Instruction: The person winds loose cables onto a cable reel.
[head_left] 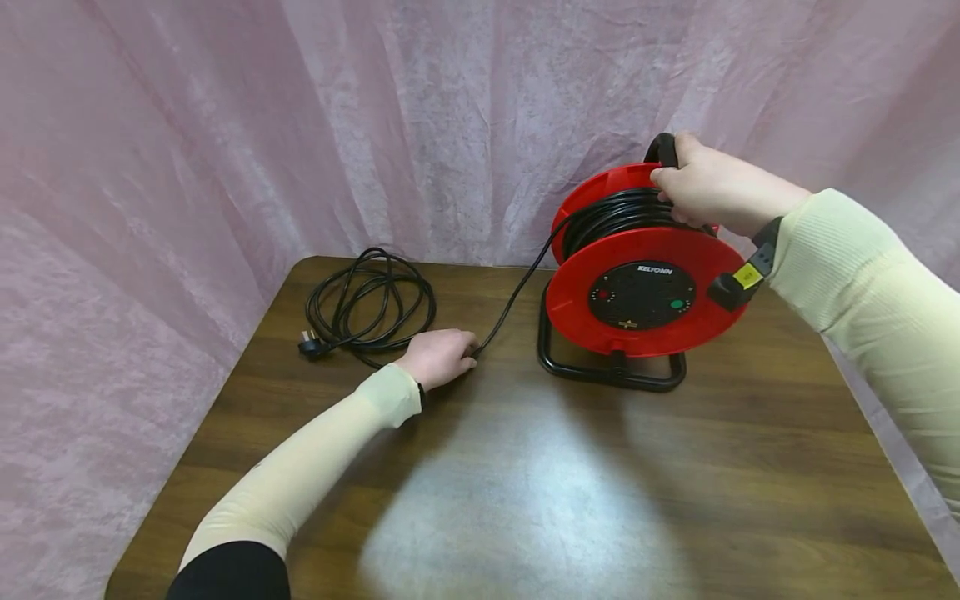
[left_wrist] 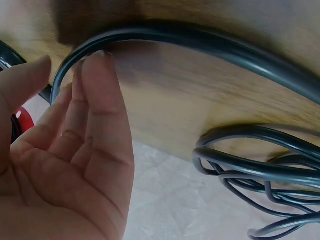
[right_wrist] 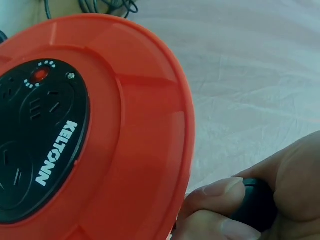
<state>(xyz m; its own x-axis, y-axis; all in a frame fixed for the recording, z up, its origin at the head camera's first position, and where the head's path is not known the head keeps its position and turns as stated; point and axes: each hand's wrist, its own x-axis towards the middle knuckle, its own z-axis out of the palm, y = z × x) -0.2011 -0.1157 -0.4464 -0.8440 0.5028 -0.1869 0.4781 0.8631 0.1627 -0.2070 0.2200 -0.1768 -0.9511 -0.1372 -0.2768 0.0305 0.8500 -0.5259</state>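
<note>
My right hand [head_left: 716, 185] grips the black handle [right_wrist: 256, 204] at the top of a red cable reel [head_left: 708, 292], its thumb and fingers wrapped round it. The reel stands on a black tube frame [head_left: 637, 382]. Black cable is wound on its drum, and one length [left_wrist: 200, 37] runs down to my left hand [head_left: 441, 357]. In the left wrist view that hand's fingers are nearly straight at the cable, with the thumb apart. Beyond it lies a loose coil of the same cable [left_wrist: 265, 171], ending in a black plug [head_left: 312, 344] with metal pins.
The wooden table [head_left: 787, 475] has its left edge close to the plug. Pink curtain [head_left: 450, 108] hangs behind and beside the table. The reel's face carries a black socket panel [right_wrist: 50, 135] with a red button.
</note>
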